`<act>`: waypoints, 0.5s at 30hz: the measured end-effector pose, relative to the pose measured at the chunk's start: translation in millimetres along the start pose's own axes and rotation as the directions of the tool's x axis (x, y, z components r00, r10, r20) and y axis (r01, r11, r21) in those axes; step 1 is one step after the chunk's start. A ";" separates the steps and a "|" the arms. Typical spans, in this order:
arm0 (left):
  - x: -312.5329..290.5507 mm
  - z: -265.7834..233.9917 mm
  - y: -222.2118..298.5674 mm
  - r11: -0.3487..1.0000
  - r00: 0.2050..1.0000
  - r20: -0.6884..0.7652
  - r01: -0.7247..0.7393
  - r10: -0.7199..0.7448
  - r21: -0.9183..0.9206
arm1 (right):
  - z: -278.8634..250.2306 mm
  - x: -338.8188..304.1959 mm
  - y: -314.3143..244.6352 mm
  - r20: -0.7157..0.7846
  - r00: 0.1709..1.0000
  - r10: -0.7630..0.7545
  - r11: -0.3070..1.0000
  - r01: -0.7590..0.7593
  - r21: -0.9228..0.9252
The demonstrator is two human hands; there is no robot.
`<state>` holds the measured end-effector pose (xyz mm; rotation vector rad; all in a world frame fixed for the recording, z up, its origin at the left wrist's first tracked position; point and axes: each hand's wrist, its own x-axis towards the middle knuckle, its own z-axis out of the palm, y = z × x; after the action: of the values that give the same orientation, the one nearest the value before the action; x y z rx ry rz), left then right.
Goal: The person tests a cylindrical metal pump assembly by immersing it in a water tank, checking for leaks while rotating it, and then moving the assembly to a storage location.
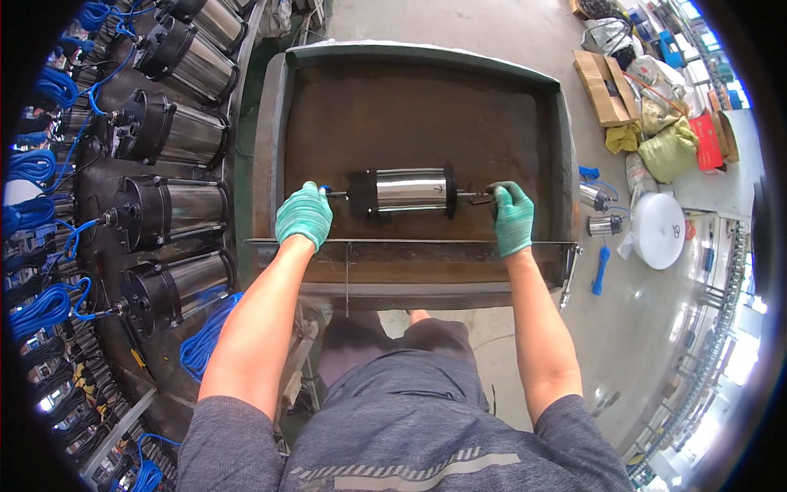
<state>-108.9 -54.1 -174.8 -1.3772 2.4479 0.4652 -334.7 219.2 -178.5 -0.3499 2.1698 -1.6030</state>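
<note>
A submersible pump (pixel 410 191), a polished steel cylinder with black ends, lies level inside a metal tank (pixel 418 54) of brownish water. How deep it sits in the water I cannot tell. My left hand (pixel 304 216), in a green knit glove, is closed at the pump's left end, where a bit of blue cable (pixel 325 189) and a short metal stem show. At the other end, my gloved right hand (pixel 513 218) is closed round a dark metal fitting (pixel 480 197) on the rod coming out of the pump. The fingers partly hide that fitting.
A metal bar (pixel 410 251) crosses the tank's near side. Several similar pumps (pixel 176 209) with coiled blue cables line the bench at left. Right of the tank are small steel cylinders (pixel 604 225), a round white lid-like object (pixel 658 230), sacks and a cardboard box (pixel 605 88).
</note>
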 end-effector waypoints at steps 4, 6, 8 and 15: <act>5.8 5.3 -12.9 0.985 0.997 -0.071 0.001 -0.013 -0.172 | 3.9 16.1 -26.5 -0.005 0.993 0.119 0.990 -0.119 0.070; 13.2 8.7 -25.0 0.932 0.980 -0.198 -0.076 0.005 -0.354 | 2.4 18.1 -41.3 -0.044 0.994 0.099 0.986 -0.092 0.139; 9.8 -1.8 -33.3 0.846 0.962 -0.271 -0.166 0.026 -0.507 | -3.3 11.4 -76.1 -0.064 0.976 0.208 0.949 -0.186 0.253; -54.5 -109.3 -49.6 0.422 0.947 -0.305 -0.319 0.102 -0.849 | -38.2 -35.6 -180.3 0.021 0.994 0.106 0.909 -0.106 0.404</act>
<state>-49.4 -82.0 -60.6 -1.4401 2.6161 2.0423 -329.5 212.2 9.0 -0.1002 1.7593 -1.9296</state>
